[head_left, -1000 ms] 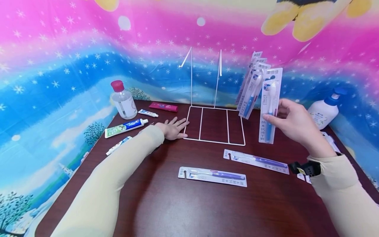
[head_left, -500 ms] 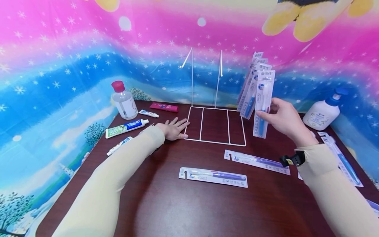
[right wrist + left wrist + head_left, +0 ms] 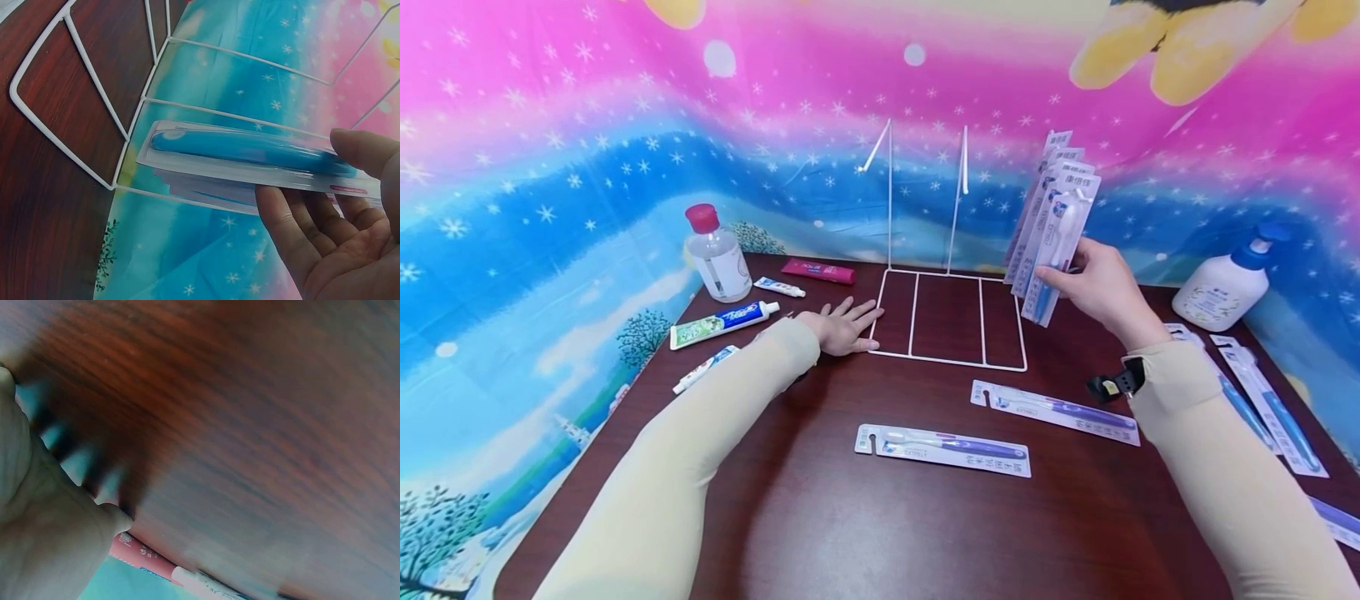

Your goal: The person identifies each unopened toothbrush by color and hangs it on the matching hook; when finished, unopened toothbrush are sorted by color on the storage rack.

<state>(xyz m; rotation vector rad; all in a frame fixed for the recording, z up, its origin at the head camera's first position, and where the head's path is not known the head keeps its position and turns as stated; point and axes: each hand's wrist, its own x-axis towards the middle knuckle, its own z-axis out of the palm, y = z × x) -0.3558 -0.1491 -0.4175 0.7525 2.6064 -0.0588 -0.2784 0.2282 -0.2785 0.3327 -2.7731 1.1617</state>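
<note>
My right hand (image 3: 1101,283) pinches a packaged toothbrush (image 3: 1062,242) with a blue handle, its card upright and slightly tilted. Right behind it, several similar toothbrush packs (image 3: 1032,204) hang in a row at the right side of a white wire rack (image 3: 947,361); the hook bearing them is hidden. In the right wrist view the thumb lies on one side of the pack's blister (image 3: 250,150) and the fingers on the other. My left hand (image 3: 841,331) rests with fingers spread at the rack base's left edge. Two other hooks of the rack hold nothing.
Two purple toothbrush packs (image 3: 943,450) lie on the table in front of the rack. More packs (image 3: 1270,404) lie at the right, near a white pump bottle (image 3: 1221,287). A red-capped bottle (image 3: 718,258) and several toothpaste tubes (image 3: 724,325) are at the left.
My right hand has moved left and away from me with the toothbrush pack, bringing it close against the hanging row. My left hand stays in place.
</note>
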